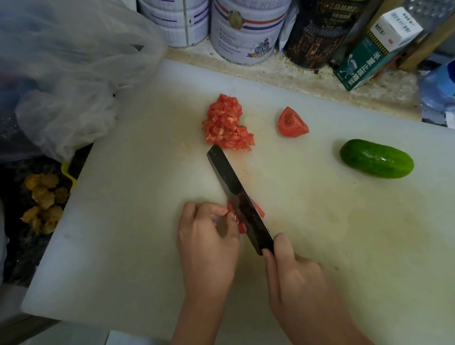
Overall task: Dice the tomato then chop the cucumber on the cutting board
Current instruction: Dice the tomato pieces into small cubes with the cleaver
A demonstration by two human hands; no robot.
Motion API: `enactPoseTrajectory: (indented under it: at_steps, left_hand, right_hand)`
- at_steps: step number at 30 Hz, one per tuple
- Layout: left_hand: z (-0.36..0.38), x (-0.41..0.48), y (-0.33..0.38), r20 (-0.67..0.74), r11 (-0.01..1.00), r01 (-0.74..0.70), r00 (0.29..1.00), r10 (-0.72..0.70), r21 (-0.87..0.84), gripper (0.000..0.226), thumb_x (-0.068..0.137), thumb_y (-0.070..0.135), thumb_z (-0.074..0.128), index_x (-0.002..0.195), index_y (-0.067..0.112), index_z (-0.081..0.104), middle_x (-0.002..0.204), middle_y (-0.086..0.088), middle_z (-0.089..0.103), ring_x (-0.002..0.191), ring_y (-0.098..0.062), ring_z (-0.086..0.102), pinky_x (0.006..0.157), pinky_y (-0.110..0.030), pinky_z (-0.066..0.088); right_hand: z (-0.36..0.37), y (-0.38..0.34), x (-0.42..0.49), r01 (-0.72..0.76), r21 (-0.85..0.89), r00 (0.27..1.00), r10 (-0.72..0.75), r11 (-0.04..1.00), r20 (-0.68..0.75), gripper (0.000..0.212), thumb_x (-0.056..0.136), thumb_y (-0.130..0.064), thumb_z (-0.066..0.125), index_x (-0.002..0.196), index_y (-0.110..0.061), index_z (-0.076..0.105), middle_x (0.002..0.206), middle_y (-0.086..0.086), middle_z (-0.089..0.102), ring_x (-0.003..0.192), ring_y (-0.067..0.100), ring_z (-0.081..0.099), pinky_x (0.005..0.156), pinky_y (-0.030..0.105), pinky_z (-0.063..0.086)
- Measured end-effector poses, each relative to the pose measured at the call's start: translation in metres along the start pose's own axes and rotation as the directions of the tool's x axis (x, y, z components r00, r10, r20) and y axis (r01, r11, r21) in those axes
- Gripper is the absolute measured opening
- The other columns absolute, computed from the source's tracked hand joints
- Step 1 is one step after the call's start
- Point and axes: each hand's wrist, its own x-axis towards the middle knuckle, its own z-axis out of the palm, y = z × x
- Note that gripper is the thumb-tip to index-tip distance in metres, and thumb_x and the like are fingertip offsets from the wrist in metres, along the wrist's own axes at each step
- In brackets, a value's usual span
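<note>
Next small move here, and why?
Probably one more downward cut through the tomato piece. The left hand pinches it against the cutting board, and the right hand holds the knife across it. That piece isn't diced yet, a wedge still waits by the diced pile, and the cucumber is whole.

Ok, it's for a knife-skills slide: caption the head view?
Left hand holds tomato pieces at the knife in the right hand; diced tomato, a wedge and whole cucumber on the cutting board.
</note>
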Motion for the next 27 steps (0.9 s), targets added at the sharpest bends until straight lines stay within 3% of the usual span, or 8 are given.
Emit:
enactPoseTrajectory:
  at_steps: [4,9,14,20,23,27]
  left_hand:
    - [0.0,0.001,-0.001,0.008,1.0,0.0,1.0,0.0,0.002,0.007,0.079,0.008,0.072,0.082,0.012,0.068,0.085,0.005,0.051,0.072,0.012,0.047,0.07,0.001,0.033]
    - [0.0,0.001,-0.002,0.011,1.0,-0.023,1.0,0.023,0.021,0.007,0.08,0.007,0.072,0.081,0.014,0.068,0.083,0.007,0.049,0.067,0.007,0.045,0.068,-0.006,0.034]
    - [-0.001,-0.001,-0.005,0.007,0.997,-0.068,0.998,0.068,0.024,0.004,0.083,0.011,0.072,0.083,0.014,0.069,0.085,0.005,0.052,0.068,0.005,0.045,0.068,-0.012,0.034]
    - [0.001,-0.003,-0.002,0.001,0.997,-0.062,0.998,0.062,0.05,0.007,0.079,0.008,0.074,0.082,0.013,0.069,0.088,0.007,0.046,0.074,-0.009,0.047,0.07,-0.01,0.031]
    - [0.004,-0.001,-0.001,-0.004,0.997,-0.041,0.999,0.041,0.06,0.009,0.077,0.008,0.074,0.083,0.012,0.069,0.089,0.008,0.044,0.076,-0.011,0.049,0.072,-0.011,0.032]
    - [0.003,-0.001,-0.001,-0.013,0.997,-0.04,0.999,0.041,0.068,0.01,0.076,0.009,0.076,0.083,0.011,0.07,0.088,0.008,0.045,0.076,-0.012,0.05,0.073,-0.011,0.032]
  right_hand:
    - [0.001,0.0,-0.003,-0.009,0.029,1.0,0.009,1.0,0.007,0.015,0.092,-0.031,0.036,0.084,-0.019,0.036,0.043,-0.01,0.022,0.025,0.021,0.037,0.036,0.017,-0.002]
    - [0.011,-0.001,0.011,-0.001,0.023,1.0,0.0,1.0,0.005,0.016,0.093,-0.029,0.033,0.087,-0.015,0.038,0.037,0.0,0.038,0.025,0.024,0.039,0.031,0.025,0.013]
    - [0.015,-0.004,0.042,0.037,0.113,0.998,-0.03,0.993,-0.062,0.038,0.093,-0.035,0.026,0.085,-0.007,0.05,0.043,0.008,0.048,0.031,0.029,0.046,0.028,0.03,0.024]
    - [0.015,0.005,0.012,-0.017,0.093,1.0,0.015,0.996,0.022,0.024,0.094,-0.037,0.028,0.093,-0.017,0.041,0.042,0.002,0.047,0.031,0.024,0.047,0.033,0.022,0.013]
    - [0.008,0.009,-0.007,-0.033,0.091,0.999,0.03,0.995,0.031,0.014,0.091,-0.032,0.035,0.088,-0.019,0.038,0.041,-0.01,0.029,0.025,0.017,0.038,0.036,0.011,-0.003]
    - [0.007,0.008,-0.009,-0.08,0.091,0.996,0.075,0.993,0.056,0.014,0.092,-0.031,0.042,0.086,-0.018,0.04,0.044,-0.013,0.019,0.024,0.013,0.022,0.031,0.017,-0.004]
